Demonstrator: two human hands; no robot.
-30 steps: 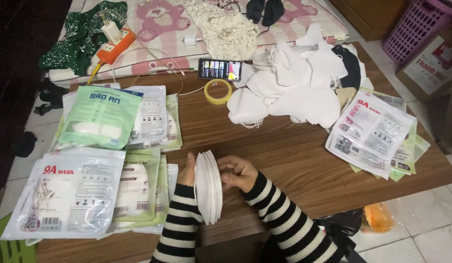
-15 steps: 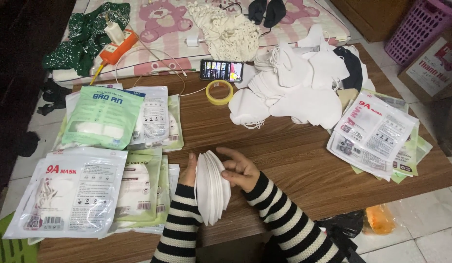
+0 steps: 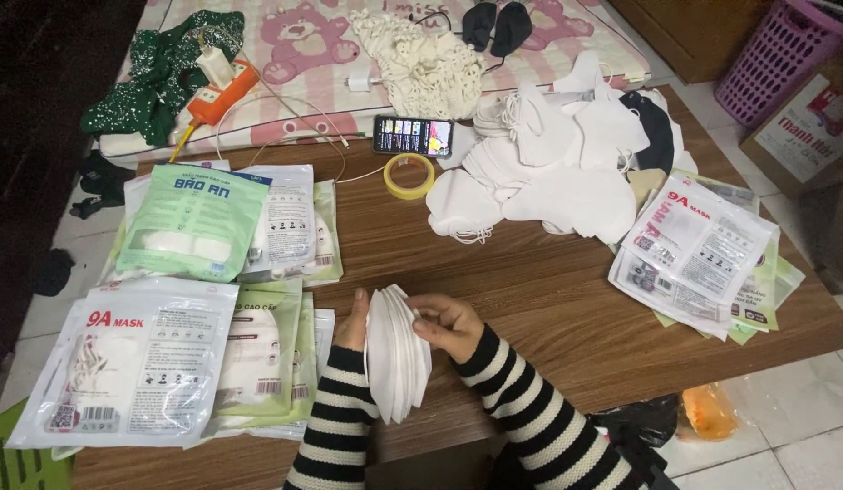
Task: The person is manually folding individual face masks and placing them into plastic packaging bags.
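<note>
Near the front edge of the wooden table (image 3: 548, 299), head view: one stack of white face masks (image 3: 397, 352), held upright on edge between both hands. Left hand (image 3: 353, 322): flat against the stack's left face, fingers straight, mostly hidden behind the masks. Right hand (image 3: 450, 324): curled, fingertips pressing the stack's right face, thumb at its top edge. Both sleeves striped black and white.

Left of the hands: packaged masks (image 3: 131, 363) in white and pale green pouches, overlapping; further back, a green-fronted pouch (image 3: 196, 222) on more packs. Right side of table: a second heap of sealed pouches (image 3: 698, 249). Back centre: a loose pile of white masks (image 3: 548, 172), a roll of yellow tape (image 3: 409, 176) lying flat, and a phone (image 3: 412, 136) with its screen lit. Beyond the table: a pink bear-print mat (image 3: 303, 45); a purple basket (image 3: 784, 59) at upper right.
</note>
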